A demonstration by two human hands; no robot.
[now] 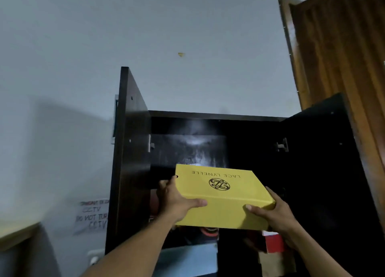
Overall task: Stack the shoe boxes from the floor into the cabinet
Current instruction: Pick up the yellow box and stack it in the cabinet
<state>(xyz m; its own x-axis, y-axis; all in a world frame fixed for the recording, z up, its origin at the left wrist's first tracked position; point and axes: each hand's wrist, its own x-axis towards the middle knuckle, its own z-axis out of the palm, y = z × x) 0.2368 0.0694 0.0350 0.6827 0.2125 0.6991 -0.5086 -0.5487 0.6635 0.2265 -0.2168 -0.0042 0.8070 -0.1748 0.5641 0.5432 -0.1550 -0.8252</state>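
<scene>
Yellow shoe box (223, 195) raised level at the mouth of the dark cabinet (245, 143), lid up, printed name facing away. Left hand (179, 203) clamped on the near left corner, thumb over the lid, fingers wrapped round the side. Right hand (273, 212) gripping the near right corner, thumb on the front face, palm cupped beneath, probably to keep it flat for sliding in. Both doors swung wide beyond the knuckles. Below the wrists, other boxes (273, 243) already inside, partly hidden
</scene>
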